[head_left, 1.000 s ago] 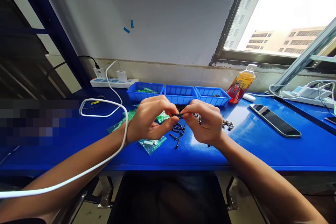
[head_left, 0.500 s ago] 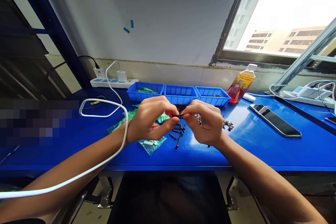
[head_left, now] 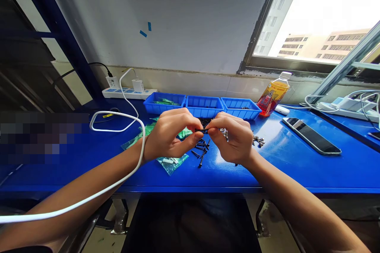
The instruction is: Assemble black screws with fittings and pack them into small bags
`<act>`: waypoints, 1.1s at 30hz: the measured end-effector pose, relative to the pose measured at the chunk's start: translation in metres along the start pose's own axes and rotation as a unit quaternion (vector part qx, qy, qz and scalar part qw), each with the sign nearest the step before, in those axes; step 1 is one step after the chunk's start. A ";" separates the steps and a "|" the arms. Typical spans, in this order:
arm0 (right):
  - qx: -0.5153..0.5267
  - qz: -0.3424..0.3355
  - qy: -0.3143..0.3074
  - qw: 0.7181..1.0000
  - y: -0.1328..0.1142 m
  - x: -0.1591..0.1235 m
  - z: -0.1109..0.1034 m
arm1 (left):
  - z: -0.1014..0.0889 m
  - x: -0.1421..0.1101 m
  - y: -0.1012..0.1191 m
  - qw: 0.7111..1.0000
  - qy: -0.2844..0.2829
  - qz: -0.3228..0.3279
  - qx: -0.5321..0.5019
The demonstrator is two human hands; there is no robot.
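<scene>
Between my two hands, above the table, a small black screw [head_left: 202, 131] lies sideways. My left hand [head_left: 175, 132] pinches one end of it with thumb and forefinger. The other end is gripped by the fingertips of my right hand [head_left: 231, 136]. Below the fingers, several loose black screws [head_left: 202, 152] are scattered on the blue table [head_left: 225, 178]. Silvery metal pieces [head_left: 259, 141] lie beyond my right hand, which partly hides them. Green plastic bags [head_left: 172, 163] rest under and beside my left hand, one with white pieces inside.
Three blue bins, left [head_left: 164, 104], middle [head_left: 204, 107] and right [head_left: 241, 108], stand in a row behind my hands. A drink bottle [head_left: 273, 94] and a phone [head_left: 311, 136] are to the right. A white cable [head_left: 118, 182] passes over my left forearm from a power strip [head_left: 127, 93].
</scene>
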State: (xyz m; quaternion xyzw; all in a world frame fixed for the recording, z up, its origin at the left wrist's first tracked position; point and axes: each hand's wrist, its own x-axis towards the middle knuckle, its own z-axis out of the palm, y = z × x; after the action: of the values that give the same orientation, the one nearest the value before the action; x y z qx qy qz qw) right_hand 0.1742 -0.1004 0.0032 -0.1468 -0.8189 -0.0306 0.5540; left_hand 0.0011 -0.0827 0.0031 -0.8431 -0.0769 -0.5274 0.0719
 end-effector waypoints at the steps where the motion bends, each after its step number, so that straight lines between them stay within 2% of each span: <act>1: 0.000 0.000 0.000 1.000 0.000 0.000 0.000 | 0.000 0.000 0.000 1.000 0.000 0.000 0.001; 33: -0.012 0.003 -0.009 1.000 0.000 0.000 -0.001 | -0.001 0.001 0.000 1.000 -0.014 -0.001 0.017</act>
State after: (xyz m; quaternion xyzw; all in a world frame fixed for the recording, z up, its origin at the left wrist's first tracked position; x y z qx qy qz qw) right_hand 0.1754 -0.1003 0.0038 -0.1560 -0.8228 -0.0371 0.5452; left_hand 0.0009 -0.0824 0.0045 -0.8489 -0.0874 -0.5143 0.0844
